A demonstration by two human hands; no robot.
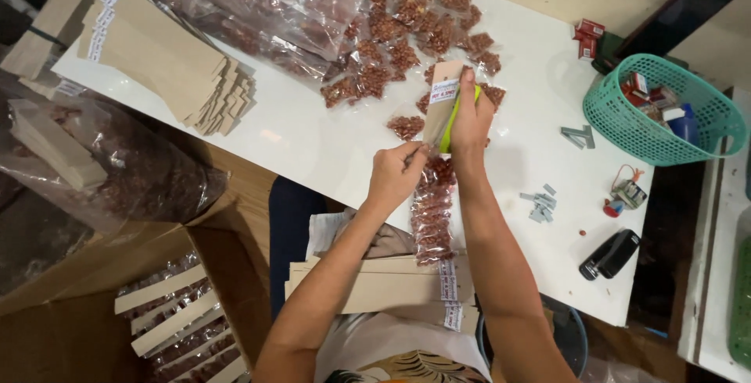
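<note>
On white table (313, 148), left hand (393, 176) pinching hanging chain of peanut packets (432, 211) against cardboard header strip (443, 101), right hand (472, 113) clamped around green stapler (450, 123); risk of crooked stapling through loose pinch.

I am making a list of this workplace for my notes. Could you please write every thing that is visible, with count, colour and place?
Cardboard strip: one, tan, with a label, held upright above the table centre.
Stapler: one, lime green, in the right hand.
String of small peanut bags: one, reddish brown, hanging from the strip toward the lap.
Loose small peanut bags: many, reddish brown, table top centre.
Cardboard strip stack: one stack, tan, table left.
Strips on lap: several, tan.
Basket: one, teal, table right.
Black stapler: one, table right edge.
Staple sticks: a few, grey, right of the hands.
Table: one, white.
Left hand: pinching the strip's lower end.
Right hand: gripping the stapler.
</note>
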